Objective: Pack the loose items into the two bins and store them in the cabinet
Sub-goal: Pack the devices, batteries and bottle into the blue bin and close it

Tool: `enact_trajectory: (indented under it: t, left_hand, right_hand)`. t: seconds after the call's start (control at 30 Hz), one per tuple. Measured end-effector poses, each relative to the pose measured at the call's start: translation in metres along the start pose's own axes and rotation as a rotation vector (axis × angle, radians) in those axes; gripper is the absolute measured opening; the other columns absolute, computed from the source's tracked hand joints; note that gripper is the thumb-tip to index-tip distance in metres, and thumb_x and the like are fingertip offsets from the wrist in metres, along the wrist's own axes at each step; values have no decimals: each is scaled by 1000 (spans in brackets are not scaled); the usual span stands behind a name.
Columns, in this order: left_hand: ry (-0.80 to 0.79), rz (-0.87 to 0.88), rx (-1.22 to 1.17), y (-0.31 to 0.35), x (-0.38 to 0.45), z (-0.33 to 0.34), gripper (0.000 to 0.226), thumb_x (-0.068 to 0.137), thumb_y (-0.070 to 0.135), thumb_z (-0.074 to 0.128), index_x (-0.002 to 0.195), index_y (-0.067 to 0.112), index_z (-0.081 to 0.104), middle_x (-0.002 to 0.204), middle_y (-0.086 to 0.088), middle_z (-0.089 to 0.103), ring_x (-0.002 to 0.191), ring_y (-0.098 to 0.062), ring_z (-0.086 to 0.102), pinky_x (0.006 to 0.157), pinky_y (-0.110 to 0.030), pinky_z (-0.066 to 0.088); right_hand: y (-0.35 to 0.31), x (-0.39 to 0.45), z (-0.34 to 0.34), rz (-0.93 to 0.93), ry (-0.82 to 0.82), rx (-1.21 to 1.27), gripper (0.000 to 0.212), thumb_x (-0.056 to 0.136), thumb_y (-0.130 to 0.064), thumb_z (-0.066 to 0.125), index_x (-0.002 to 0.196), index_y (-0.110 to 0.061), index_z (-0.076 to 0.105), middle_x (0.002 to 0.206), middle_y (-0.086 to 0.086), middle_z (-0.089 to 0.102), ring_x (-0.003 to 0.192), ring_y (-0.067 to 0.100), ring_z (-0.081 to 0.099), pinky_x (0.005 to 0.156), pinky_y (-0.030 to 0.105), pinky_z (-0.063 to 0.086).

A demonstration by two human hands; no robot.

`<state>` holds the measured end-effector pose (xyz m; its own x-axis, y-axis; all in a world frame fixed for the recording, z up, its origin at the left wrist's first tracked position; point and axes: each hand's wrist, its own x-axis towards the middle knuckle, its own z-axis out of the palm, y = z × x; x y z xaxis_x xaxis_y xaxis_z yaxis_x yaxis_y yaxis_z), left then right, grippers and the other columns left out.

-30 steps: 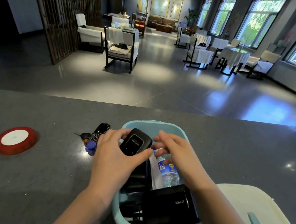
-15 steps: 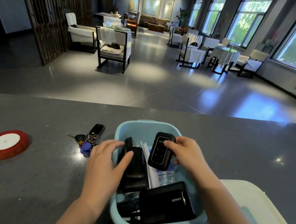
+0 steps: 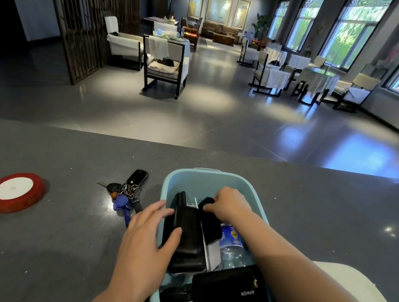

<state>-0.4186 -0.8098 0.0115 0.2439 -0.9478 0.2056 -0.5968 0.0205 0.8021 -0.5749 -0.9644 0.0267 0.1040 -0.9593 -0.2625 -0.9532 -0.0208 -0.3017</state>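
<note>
both hands in the blue bin [image 3: 215,176]: right hand [image 3: 228,206] grips black device [image 3: 206,204], left hand [image 3: 151,238] open.

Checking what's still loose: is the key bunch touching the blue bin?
Apart. The head view shows bare grey counter between the key bunch and the blue bin's left wall; the left hand sits between them nearer the camera.

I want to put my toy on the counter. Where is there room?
Bare counter lies to the right of the blue bin, and more between the red ribbon roll and the keys. Inside the bin it is crowded: both hands, left hand and right hand, work among black gadgets.
</note>
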Motion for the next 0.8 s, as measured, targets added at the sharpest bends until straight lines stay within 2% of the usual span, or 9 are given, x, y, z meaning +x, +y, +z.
enact_trajectory:
  t: [0.13,0.27,0.37,0.43,0.53,0.6,0.67,0.73,0.8]
  left_hand:
    - [29,-5,-13,-1,1,1,32,84,43,59,116,44,53,131,35,38,125,9,29,109,-37,34]
    - [38,-3,-15,-2,1,2,33,84,42,59,116,41,55,130,35,38,124,9,30,109,-35,33]
    - [32,-4,-10,-2,1,2,34,84,42,58,117,40,55,131,34,38,123,9,30,109,-33,32]
    - [39,-5,-26,-3,0,0,33,84,41,58,117,40,55,128,33,41,121,10,32,108,-30,31]
    - [79,-25,-73,-11,-2,-11,30,84,39,60,114,41,57,121,29,50,115,7,42,102,-27,36]
    - [120,-44,-93,-21,-6,-22,26,83,37,62,109,41,59,114,25,56,110,4,49,94,-26,40]
    - [160,-79,-100,-31,-11,-35,24,82,37,64,105,42,60,109,24,58,107,2,53,89,-25,41]
    - [190,-102,-107,-42,-18,-51,21,82,34,65,100,44,60,107,25,58,106,-1,54,89,-26,41]
    - [224,-109,-89,-53,-25,-68,22,83,28,66,98,43,60,106,25,58,106,-5,55,91,-28,42]
  right_hand:
    - [-2,11,5,14,-10,4,31,80,-35,67,67,-10,54,70,7,59,67,26,59,58,27,45]
    - [-2,11,3,20,-45,-24,36,79,-38,68,63,-12,48,69,6,58,69,25,59,60,26,44]
    - [-2,3,1,23,-58,-16,37,81,-38,68,65,-10,51,70,6,58,72,26,60,62,27,46]
    - [1,-7,-3,20,-18,37,34,84,-41,66,75,-9,60,77,9,64,78,28,65,68,29,51]
    - [4,-29,-18,-6,144,245,23,88,-37,60,92,-16,69,89,5,71,86,26,68,82,33,54]
    - [0,-50,-28,-60,217,382,10,85,-25,60,88,-23,69,81,-3,70,83,21,69,81,31,54]
    - [-13,-74,-30,-127,237,445,14,83,-19,58,83,-31,66,75,-12,66,78,16,68,77,28,52]
    - [-35,-98,-22,-212,227,475,16,82,-18,59,81,-33,65,74,-13,65,73,10,66,74,26,52]
    - [-64,-120,-7,-313,210,523,15,80,-18,61,80,-33,66,68,-13,66,62,1,61,68,16,49]
